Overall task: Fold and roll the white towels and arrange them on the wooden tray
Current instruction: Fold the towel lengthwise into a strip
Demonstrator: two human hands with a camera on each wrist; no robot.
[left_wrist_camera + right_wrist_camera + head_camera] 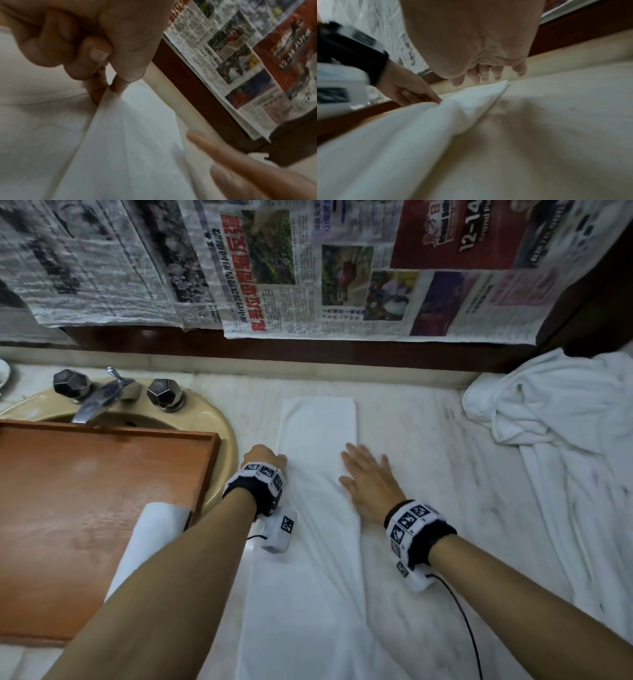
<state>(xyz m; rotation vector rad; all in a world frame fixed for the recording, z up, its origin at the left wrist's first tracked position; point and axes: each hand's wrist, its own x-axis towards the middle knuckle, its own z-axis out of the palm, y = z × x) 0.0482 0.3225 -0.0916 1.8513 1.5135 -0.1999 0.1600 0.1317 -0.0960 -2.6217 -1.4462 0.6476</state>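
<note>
Head view had us looking down at a pale marble counter [428,440], with the long folded towel [315,508] running up the middle of the frame from the bottom edge toward the backsplash. Our left hand [262,457] sat on the towel's left edge, and the left wrist view made it clear: thumb and fingers [118,86] were pinching that folded edge, the rest of the fingers curled in. Our right hand [370,481] lay flat on the towel's right side, fingers straight and slightly spread, palm down. In the right wrist view that palm looked to be just above or on the cloth, too blurry for us to call.

The wooden tray [109,440] sat in the left of the frame, propped over the beige sink [219,419], with one rolled white towel [150,539] on it near its right rim, partly behind our left forearm. A heap of unfolded towels [555,419] filled the right side. Newspaper sheets [308,268] hung across the top of the frame, and the tap [102,397] showed at upper left.
</note>
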